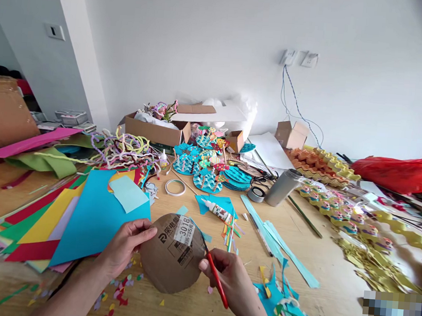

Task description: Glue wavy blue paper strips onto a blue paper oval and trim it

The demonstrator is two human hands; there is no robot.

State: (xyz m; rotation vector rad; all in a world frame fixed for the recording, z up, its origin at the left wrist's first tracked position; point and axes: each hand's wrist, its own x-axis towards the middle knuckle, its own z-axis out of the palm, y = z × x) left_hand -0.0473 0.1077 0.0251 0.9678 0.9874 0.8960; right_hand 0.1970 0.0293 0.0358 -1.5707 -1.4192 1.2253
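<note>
A round piece of brown cardboard (168, 266) with printing and a white label is held up over the table. My left hand (127, 241) pinches its upper left edge between thumb and fingers. In my right hand (229, 276) is a pair of scissors (216, 277) with red handles, its blades at the cardboard's right edge. Part of the blades is hidden behind the disc, and a strip of blue shows along the upper right rim. Just beyond lies a white glue bottle (217, 210) on a piece of blue paper (202, 203).
Coloured paper sheets (99, 212) fan out at left beside a pile of pipe cleaners (124, 148). Blue paper scraps (283, 305) lie at right front. Behind are a tape roll (175, 188), decorated blue crafts (207, 177), a metal flask (283, 188) and egg cartons (316, 168).
</note>
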